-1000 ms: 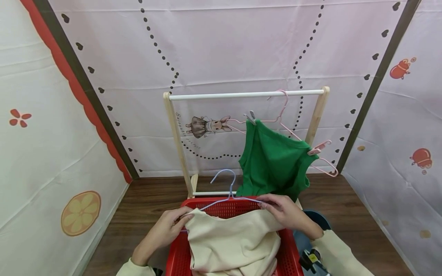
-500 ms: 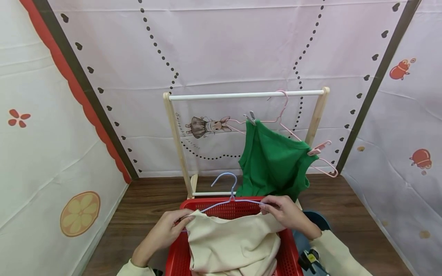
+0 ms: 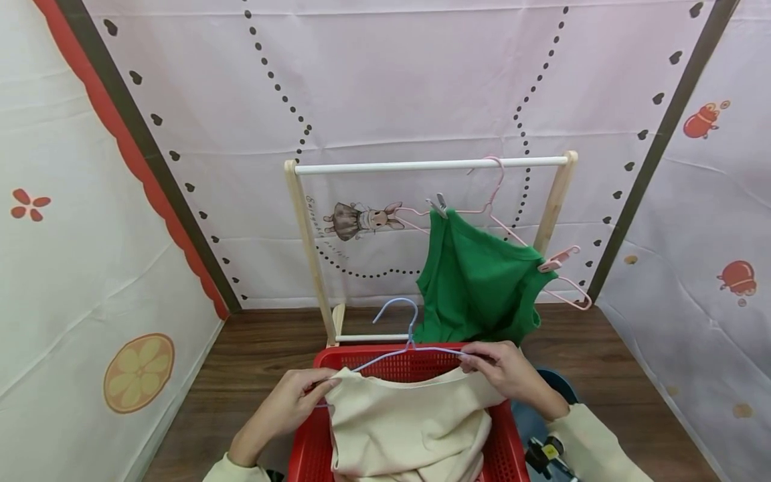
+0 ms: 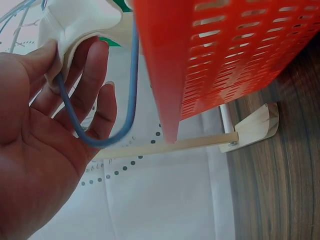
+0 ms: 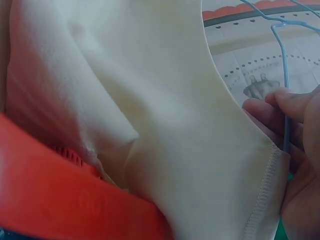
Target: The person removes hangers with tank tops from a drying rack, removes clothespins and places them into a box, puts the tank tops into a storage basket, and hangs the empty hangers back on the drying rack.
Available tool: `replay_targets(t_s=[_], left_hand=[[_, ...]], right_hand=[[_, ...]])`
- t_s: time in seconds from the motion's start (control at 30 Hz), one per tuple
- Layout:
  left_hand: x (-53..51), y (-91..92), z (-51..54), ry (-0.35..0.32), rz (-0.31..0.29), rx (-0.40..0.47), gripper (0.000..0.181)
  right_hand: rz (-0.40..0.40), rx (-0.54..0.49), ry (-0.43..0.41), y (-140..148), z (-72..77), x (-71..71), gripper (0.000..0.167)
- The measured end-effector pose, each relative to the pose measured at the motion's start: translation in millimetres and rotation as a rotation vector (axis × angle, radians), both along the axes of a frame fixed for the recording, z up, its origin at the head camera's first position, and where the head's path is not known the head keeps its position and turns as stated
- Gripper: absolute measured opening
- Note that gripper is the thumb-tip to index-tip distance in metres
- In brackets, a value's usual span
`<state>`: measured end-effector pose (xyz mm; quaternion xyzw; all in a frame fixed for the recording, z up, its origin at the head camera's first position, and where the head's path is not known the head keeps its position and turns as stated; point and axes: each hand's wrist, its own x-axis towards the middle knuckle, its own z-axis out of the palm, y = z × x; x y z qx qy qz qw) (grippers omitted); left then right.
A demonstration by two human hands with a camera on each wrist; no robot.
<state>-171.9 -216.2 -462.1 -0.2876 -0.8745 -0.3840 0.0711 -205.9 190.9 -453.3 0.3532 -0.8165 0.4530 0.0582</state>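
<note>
A cream garment (image 3: pixel 415 415) hangs over the front of a blue wire hanger (image 3: pixel 413 314), its lower part bunched in the red basket (image 3: pixel 508 435). At its left shoulder, my left hand (image 3: pixel 295 395) pinches cloth and hanger between thumb and fingers; the hanger's rounded end (image 4: pixel 107 142) sticks out past the cloth in the left wrist view. My right hand (image 3: pixel 506 375) pinches the hanger's right arm near the other shoulder. In the right wrist view the hanger wire (image 5: pixel 286 90) runs between thumb and fingers, beside the stitched shoulder edge of the garment (image 5: pixel 200 150).
Behind the basket stands a rack with a white rail (image 3: pixel 385 167). A green top (image 3: pixel 482 281) hangs from it on a pink hanger (image 3: pixel 496 187), held by a grey clip (image 3: pixel 440 204) and a pink clip (image 3: pixel 551 263). A blue tub (image 3: pixel 557 385) sits right of the basket.
My right hand and the blue hanger have shifted slightly to the right. The left hand stays nearly where it was, still pinching the cream garment's shoulder.
</note>
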Motion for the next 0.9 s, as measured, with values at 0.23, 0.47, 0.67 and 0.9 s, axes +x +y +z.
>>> replay_targets(t_s=[0.23, 0.47, 0.67, 0.9], left_hand=[[1.1, -3.2, 1.5, -0.027, -0.014, 0.009, 0.011], [2.4, -5.2, 0.1, 0.008, -0.022, 0.02, 0.01], [2.6, -7.5, -0.9, 0.01, -0.001, 0.007, 0.011], [2.8, -12.1, 0.4, -0.009, 0.047, -0.008, 0.01]], right_hand=[[-0.017, -0.009, -0.015, 9, 1.9, 0.9, 0.013], [-0.063, 0.009, 0.003, 19, 4.3, 0.8, 0.014], [-0.08, 0.012, -0.01, 28, 2.5, -1.2, 0.015], [-0.129, 0.041, -0.01, 34, 4.1, -2.0, 0.014]])
